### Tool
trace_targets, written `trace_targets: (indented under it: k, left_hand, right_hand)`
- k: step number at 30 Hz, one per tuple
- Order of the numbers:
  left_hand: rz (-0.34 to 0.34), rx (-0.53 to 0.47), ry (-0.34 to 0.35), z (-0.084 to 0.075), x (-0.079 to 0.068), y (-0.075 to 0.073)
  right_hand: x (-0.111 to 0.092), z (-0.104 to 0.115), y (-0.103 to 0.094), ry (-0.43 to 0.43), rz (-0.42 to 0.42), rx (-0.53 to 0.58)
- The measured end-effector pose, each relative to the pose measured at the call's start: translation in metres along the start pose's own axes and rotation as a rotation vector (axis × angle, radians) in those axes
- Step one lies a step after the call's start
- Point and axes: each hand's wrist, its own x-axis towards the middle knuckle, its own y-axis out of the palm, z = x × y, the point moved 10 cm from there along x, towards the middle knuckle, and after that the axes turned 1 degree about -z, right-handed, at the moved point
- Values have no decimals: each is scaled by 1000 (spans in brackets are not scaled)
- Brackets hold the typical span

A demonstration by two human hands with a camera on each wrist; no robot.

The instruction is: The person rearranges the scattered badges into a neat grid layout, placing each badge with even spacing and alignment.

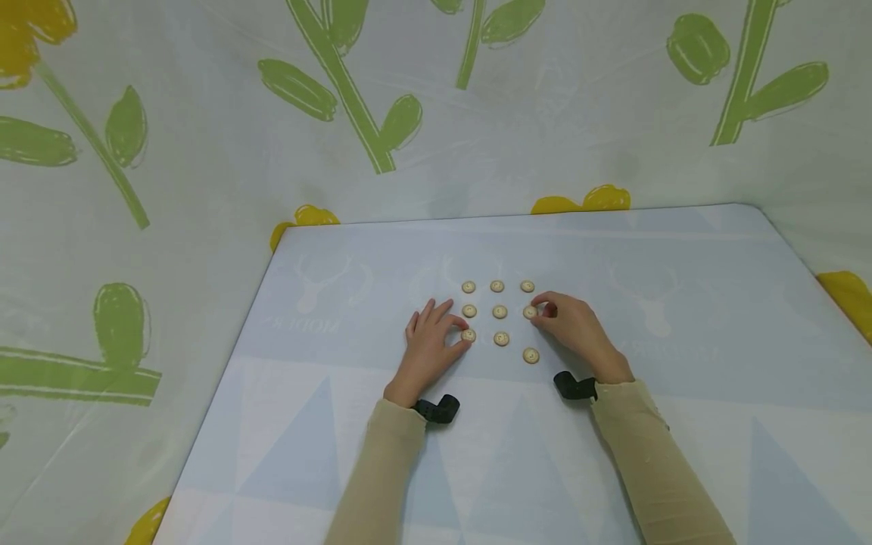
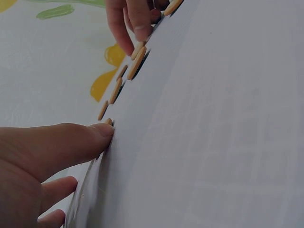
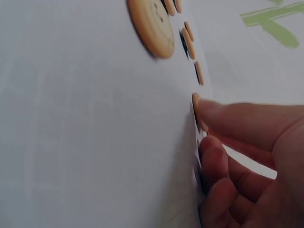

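Note:
Several small, round, biscuit-like discs lie on the table in three rows, pale on top with dark marks and tan at the rim. My left hand (image 1: 429, 348) pinches the left disc of the nearest row (image 1: 468, 335) between thumb and forefinger, its other fingers spread. At the right end of the middle row, my right hand (image 1: 575, 329) pinches another disc (image 1: 530, 311) by its edge. In the right wrist view, the thumb partly hides that disc (image 3: 195, 107). The nearest right disc (image 1: 530, 356) sits slightly lower than its row neighbour (image 1: 501, 338), untouched.
A pale blue and white patterned cloth covers the table (image 1: 381, 257). White sheeting (image 1: 204, 136) with green leaves and yellow flowers hangs behind and at the sides. Each wrist carries a black device, one by the left hand (image 1: 439, 409), one by the right (image 1: 574, 386).

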Motion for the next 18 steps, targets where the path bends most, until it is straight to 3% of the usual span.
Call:
trace_targets:
  k: [8,18]
  left_hand:
    - [-5,2,1,1,0,-1]
    - [6,7,-8,2,0,2]
  right_hand:
    - [2,-6,-3,34,25,41]
    - [-1,-3,-8,1,66,83]
